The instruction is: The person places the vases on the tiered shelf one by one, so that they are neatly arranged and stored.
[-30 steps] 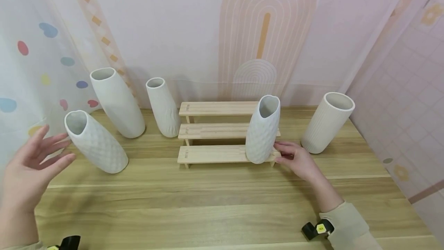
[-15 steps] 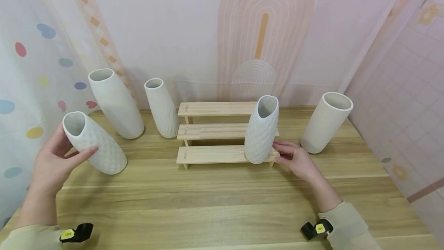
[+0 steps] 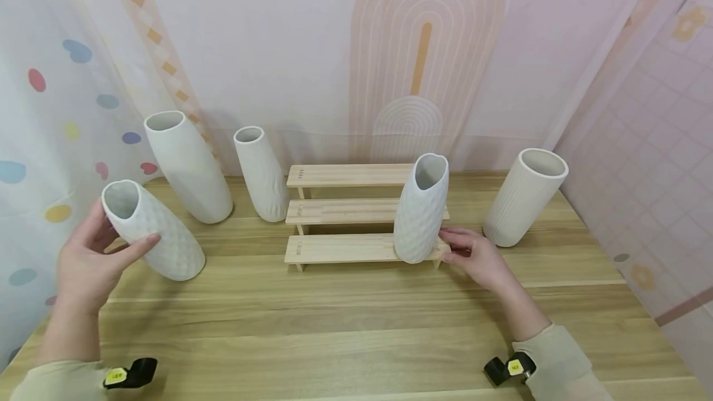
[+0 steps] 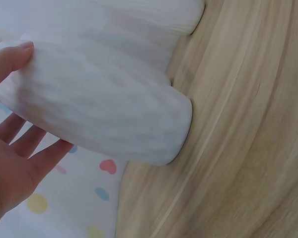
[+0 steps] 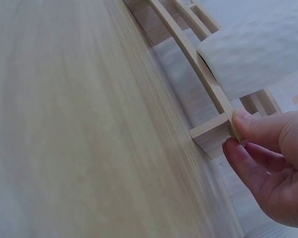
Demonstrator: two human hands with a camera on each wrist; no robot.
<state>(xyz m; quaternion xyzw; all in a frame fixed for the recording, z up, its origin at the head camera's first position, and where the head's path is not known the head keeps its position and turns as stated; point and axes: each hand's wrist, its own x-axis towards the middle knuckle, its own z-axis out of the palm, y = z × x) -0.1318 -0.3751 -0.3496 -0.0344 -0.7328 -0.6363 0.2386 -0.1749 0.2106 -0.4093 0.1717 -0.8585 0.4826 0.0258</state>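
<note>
At the left, my left hand (image 3: pixel 91 262) grips the upper part of a white dimpled vase (image 3: pixel 167 240), thumb on the near side and fingers round the far side. That vase's base rests on the table, as the left wrist view shows. A three-tier wooden display stand (image 3: pixel 340 247) occupies the middle. My right hand (image 3: pixel 479 257) pinches the right end of its lowest shelf (image 5: pixel 213 91) between thumb and fingers. Beside those fingers, a second white dimpled vase (image 3: pixel 420 215) stands upright on the lowest shelf.
Behind the held vase stand a tall smooth white vase (image 3: pixel 186 169) and a slimmer white vase (image 3: pixel 260 175) near the stand's left end. Right of the stand is a ribbed cylindrical vase (image 3: pixel 523 200). A patterned curtain (image 3: pixel 267 36) hangs behind the wooden table (image 3: pixel 345 333).
My left hand has moved right from beside the left dimpled vase and taken hold of its upper part. The right hand stays at the shelf's end.
</note>
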